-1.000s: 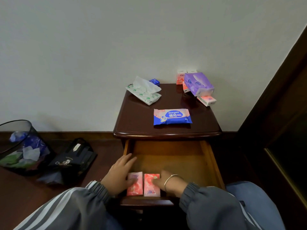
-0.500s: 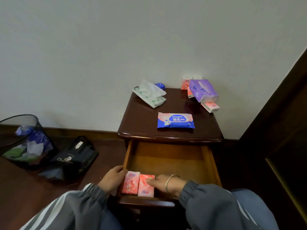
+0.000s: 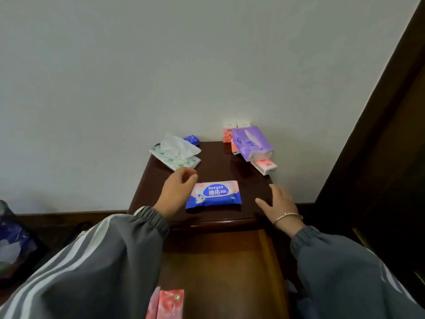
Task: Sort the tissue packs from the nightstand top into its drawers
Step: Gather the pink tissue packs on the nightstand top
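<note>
A blue and pink wipes pack lies flat near the front of the dark wooden nightstand top. My left hand hovers just left of it with fingers loosely curled, holding nothing. My right hand is spread open to the pack's right, near the top's front right corner. At the back lie a green and white tissue pack, a small blue pack, a purple tissue pack and several small pink packs. Two pink packs lie in the open top drawer.
A wall stands right behind the nightstand. Dark wooden furniture rises at the right. A bin with a blue liner stands on the floor at the far left. My grey sleeves cover the drawer's left side.
Both hands have left the two pink packs in the drawer and risen to the nightstand top, either side of the blue wipes pack. The camera has tilted up and moved closer.
</note>
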